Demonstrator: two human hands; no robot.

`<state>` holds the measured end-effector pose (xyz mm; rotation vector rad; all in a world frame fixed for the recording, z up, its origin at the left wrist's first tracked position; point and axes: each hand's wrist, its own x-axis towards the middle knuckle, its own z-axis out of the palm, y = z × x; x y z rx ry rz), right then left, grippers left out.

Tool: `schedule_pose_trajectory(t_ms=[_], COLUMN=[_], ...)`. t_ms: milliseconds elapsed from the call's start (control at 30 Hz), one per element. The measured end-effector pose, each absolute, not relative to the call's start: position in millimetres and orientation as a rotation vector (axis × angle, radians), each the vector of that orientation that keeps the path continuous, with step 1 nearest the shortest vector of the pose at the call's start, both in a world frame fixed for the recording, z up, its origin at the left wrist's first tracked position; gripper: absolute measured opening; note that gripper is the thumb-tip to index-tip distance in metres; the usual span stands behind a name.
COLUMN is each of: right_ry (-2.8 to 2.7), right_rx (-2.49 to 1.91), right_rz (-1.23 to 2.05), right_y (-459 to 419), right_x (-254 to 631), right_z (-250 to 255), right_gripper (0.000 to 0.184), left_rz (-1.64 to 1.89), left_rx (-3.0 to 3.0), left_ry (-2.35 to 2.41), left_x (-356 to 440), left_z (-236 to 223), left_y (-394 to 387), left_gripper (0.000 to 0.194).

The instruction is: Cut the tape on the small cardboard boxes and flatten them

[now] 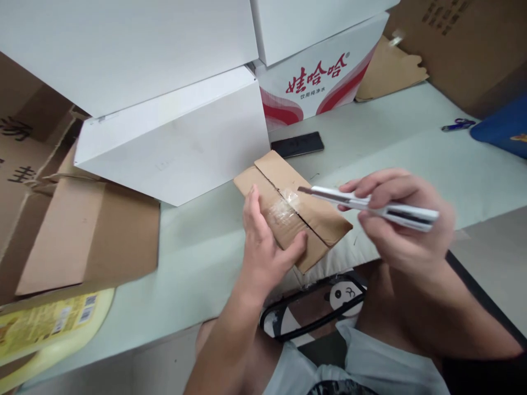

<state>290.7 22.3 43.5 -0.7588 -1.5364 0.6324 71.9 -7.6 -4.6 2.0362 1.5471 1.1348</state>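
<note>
A small cardboard box (294,219) lies slantwise at the table's front edge, with a dark seam across its top face and clear tape (284,208) over the middle of that seam. My left hand (265,241) grips the box at its left and near sides, thumb on the top face. Above the right part of the box, my right hand (399,214) is closed round a white utility knife (370,206). Its blade is out and points left; the tip is close to the seam beside the tape, and whether it touches the cardboard I cannot tell.
Behind the box lies a black phone (298,145), in front of a white and red carton (317,82). Large white boxes (185,137) stand at the back left. An opened cardboard carton (102,230) and a yellow bottle (53,323) occupy the left. Blue-handled scissors (458,125) rest at right.
</note>
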Motion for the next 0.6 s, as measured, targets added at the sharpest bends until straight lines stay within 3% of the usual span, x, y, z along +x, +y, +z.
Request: schedule_pose_trajectory(t_ms=[133,433,600], right_ry=[-1.757,-2.011,-1.994], right_rx=[-0.802,-0.725,-0.736], right_rz=[0.59,0.476,0.571], right_y=[20,14,5], right_x=[282,277,289], right_z=[41,44,59], right_gripper=[0.026,0.019,0.017], left_rz=[1.132,1.128,1.057], left_rx=[2.076,2.163,2.164], left_ry=[1.537,1.565,1.643], left_x=[80,77,73], left_z=[-4,-7,-2], left_y=[-10,-9,-6], left_gripper=[0.1,0.095,0.094])
